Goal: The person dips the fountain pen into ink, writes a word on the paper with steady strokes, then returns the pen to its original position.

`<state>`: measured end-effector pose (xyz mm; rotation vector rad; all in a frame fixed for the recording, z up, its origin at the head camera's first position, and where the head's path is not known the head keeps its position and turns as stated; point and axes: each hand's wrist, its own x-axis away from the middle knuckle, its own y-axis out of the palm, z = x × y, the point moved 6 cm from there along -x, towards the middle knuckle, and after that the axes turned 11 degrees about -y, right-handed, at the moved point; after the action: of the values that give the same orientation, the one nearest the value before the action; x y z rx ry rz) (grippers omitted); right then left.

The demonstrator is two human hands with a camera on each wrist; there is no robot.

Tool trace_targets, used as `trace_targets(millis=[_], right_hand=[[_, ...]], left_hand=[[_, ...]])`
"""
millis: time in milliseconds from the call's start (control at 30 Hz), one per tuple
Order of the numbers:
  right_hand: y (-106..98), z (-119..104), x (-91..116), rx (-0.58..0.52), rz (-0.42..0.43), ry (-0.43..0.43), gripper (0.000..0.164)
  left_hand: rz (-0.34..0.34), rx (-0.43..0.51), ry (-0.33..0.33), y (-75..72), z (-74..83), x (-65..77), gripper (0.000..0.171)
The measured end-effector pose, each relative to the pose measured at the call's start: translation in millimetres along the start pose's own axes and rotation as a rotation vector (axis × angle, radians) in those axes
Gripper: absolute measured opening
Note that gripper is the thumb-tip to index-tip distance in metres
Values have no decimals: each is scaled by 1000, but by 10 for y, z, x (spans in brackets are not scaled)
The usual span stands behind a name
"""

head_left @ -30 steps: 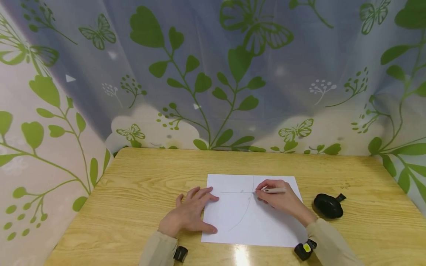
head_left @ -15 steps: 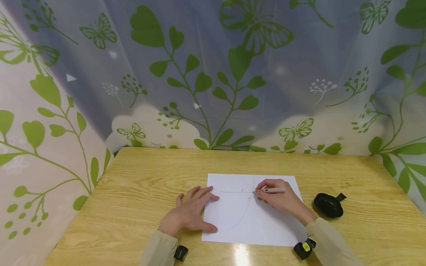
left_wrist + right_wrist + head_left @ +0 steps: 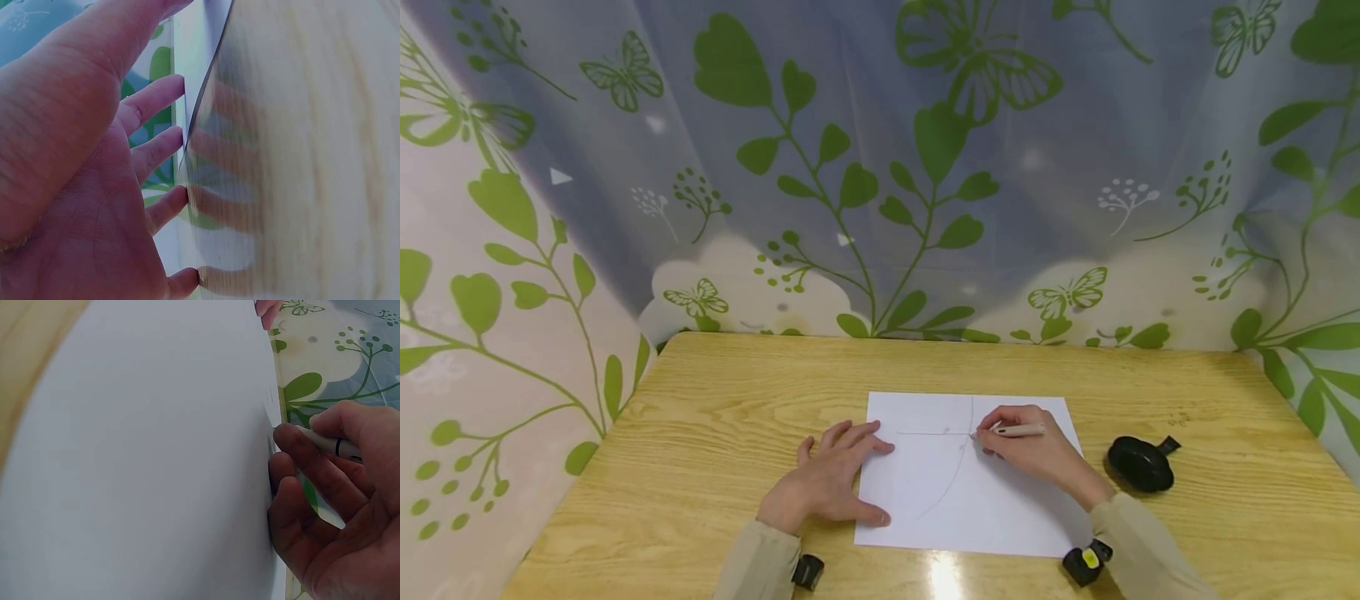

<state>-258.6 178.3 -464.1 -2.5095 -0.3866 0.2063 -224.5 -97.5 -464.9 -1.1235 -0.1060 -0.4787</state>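
Note:
A white sheet of paper [image 3: 910, 492] lies on the wooden table, bearing a thin horizontal line, a long curved line crossing its right end, and small marks near the crossing. My right hand [image 3: 1033, 442] pinches a pale pen [image 3: 1021, 430] between thumb and fingers, its tip at or very near the crossing. The same pen [image 3: 328, 445] shows in the right wrist view, with the other fingers curled beneath it against the paper. My left hand [image 3: 831, 479] lies spread at the paper's left edge, thumb and some fingertips on the sheet, the rest on wood.
To the right of the paper sits a small black dish-like object [image 3: 1140, 463] with a short tab. The wooden table [image 3: 737, 392] ends at a curtain [image 3: 865, 167] printed with leaves and butterflies. Each wrist carries a small black camera.
Both hands stay almost where they were. The pen tip shifts at most very slightly near the crossing of the lines.

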Motion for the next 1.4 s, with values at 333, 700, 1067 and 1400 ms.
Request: trace_targets(millis=[333, 700, 1067, 1400], right_hand=[[-13, 0, 21, 9, -9, 11, 12], [-9, 3, 68, -14, -13, 33, 12], [-11, 5, 126, -30, -37, 20, 15], [-32, -11, 193, 6, -36, 10, 14]], left_hand=[[-4, 1, -5, -3, -2, 5, 78], [-2, 5, 4, -5, 16, 29, 80], [2, 5, -1, -7, 12, 24, 79], [3, -3, 3, 6, -5, -5, 79]])
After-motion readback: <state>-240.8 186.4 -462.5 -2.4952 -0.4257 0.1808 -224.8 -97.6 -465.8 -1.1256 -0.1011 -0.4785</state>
